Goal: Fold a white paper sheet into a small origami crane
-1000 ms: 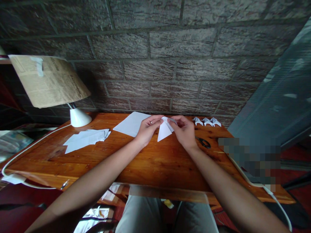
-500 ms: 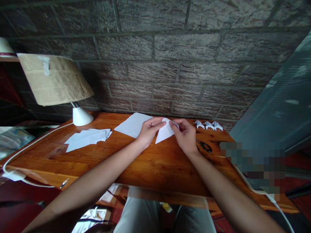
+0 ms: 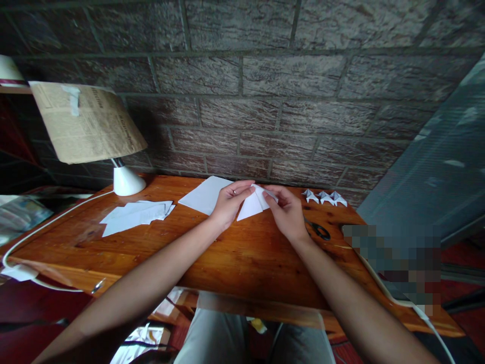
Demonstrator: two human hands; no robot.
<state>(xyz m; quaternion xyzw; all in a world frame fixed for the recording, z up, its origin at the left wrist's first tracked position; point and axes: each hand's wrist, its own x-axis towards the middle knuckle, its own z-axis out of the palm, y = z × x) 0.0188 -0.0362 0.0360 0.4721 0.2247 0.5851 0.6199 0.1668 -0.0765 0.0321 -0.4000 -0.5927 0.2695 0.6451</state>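
Observation:
A folded sheet of white paper is held up between my two hands above the wooden desk, its pointed corner hanging down to the left. My left hand pinches its upper left edge with thumb and fingers; a ring shows on one finger. On the upper right edge, my right hand grips the paper, thumb in front and the other fingers curled behind. Behind my left hand lies a stack of white paper, partly covered by it. Three small folded paper stars stand in a row to the right.
Black-handled scissors lie by my right wrist. At the left are loose paper pieces and a lamp with a newsprint shade, its white cord running over the desk. A blurred-out flat device sits at the right edge.
The folded paper has turned slightly in my hands, its lower point shifting left and up. Both hands keep their grip, and a fold line on the paper shows more plainly.

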